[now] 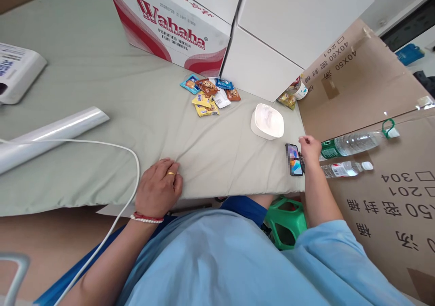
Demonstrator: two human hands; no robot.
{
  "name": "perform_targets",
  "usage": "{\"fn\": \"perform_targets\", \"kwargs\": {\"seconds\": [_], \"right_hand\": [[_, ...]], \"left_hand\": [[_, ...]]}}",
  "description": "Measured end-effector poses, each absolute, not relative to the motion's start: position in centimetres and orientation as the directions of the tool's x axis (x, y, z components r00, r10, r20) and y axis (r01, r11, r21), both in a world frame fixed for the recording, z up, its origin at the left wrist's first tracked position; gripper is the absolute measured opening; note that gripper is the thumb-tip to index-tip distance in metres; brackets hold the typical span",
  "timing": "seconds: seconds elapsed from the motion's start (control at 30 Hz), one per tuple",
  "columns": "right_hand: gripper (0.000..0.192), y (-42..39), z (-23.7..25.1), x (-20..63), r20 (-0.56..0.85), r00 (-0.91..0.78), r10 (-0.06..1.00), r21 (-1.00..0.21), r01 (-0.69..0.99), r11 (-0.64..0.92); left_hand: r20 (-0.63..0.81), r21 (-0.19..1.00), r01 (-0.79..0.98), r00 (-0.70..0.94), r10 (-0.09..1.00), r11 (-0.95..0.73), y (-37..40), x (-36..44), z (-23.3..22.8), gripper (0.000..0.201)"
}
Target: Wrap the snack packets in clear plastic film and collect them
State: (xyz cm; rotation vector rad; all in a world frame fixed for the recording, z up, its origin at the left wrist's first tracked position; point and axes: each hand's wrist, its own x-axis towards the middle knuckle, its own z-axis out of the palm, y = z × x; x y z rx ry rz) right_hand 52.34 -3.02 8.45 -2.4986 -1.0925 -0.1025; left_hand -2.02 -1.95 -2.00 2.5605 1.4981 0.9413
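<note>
Phone (294, 159) flat, screen lit, colourful.

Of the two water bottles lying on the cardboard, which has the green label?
The upper, larger bottle, farther from the person; its label end lies by the right hand. The smaller bottle below it has a white cap.

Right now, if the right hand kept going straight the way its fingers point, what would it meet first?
Probably the white bowl: the right hand, beside the phone, points up-left across the cloth toward it. Nothing shows between them, though depth is hard to judge.
</note>
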Motion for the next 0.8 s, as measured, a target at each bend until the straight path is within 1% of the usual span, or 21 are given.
{"fn": "perform_targets", "kwargs": {"seconds": [0.07,0.13,0.17,0.2,0.27,0.3,0.33,0.4,0.43,0.47,0.67,0.8], "right_hand": [[0.039,-0.2,10.2,52.4,0.221,0.631,0.744,-0.432,0.747,-0.505],[0.038,2.6,11.3,51.9,0.143,0.550,0.823,-0.530,0.744,-0.406],[0.040,3.9,11.5,51.2,0.086,0.502,0.861,-0.557,0.740,-0.376],[0.044,5.1,11.5,50.5,0.028,0.455,0.890,-0.557,0.747,-0.364],[0.052,7.0,11.0,48.7,-0.045,0.377,0.925,-0.485,0.801,-0.350],[0.050,7.7,10.6,47.8,-0.060,0.350,0.935,-0.431,0.836,-0.340],[0.041,8.3,10.2,47.1,-0.068,0.329,0.942,-0.381,0.864,-0.330],[0.016,9.0,9.6,46.3,-0.073,0.316,0.946,-0.326,0.889,-0.322],[0.006,9.2,9.5,46.2,-0.071,0.323,0.944,-0.326,0.887,-0.328],[0.002,9.3,9.5,46.3,-0.066,0.337,0.939,-0.339,0.878,-0.339],[0.011,9.0,9.6,48.0,-0.029,0.469,0.883,-0.451,0.782,-0.430],[0.029,9.4,8.2,47.9,0.032,0.548,0.836,-0.476,0.744,-0.470]], "left_hand": [[0.477,0.320,0.782,0.354,0.804,-0.534,-2.0,-2.0,-2.0,0.031],[0.473,0.324,0.784,0.350,0.809,-0.529,-2.0,-2.0,-2.1,0.031],[0.472,0.322,0.787,0.349,0.809,-0.527,-2.0,-1.9,-2.1,0.031],[0.472,0.317,0.789,0.349,0.809,-0.526,-2.0,-1.9,-2.1,0.030],[0.473,0.311,0.796,0.345,0.811,-0.520,-2.0,-1.9,-2.1,0.029],[0.470,0.310,0.798,0.343,0.813,-0.516,-2.0,-1.8,-2.0,0.029],[0.466,0.313,0.800,0.341,0.816,-0.513,-2.0,-1.8,-2.0,0.029],[0.455,0.323,0.799,0.338,0.824,-0.506,-2.1,-1.8,-1.9,0.029],[0.449,0.329,0.798,0.338,0.827,-0.505,-2.1,-1.8,-1.9,0.029],[0.444,0.334,0.796,0.340,0.829,-0.505,-2.1,-1.8,-1.8,0.029],[0.447,0.354,0.796,0.316,0.837,-0.490,-2.1,-1.8,-1.9,0.029],[0.452,0.335,0.793,0.338,0.825,-0.508,-2.1,-1.8,-2.0,0.029]]}}
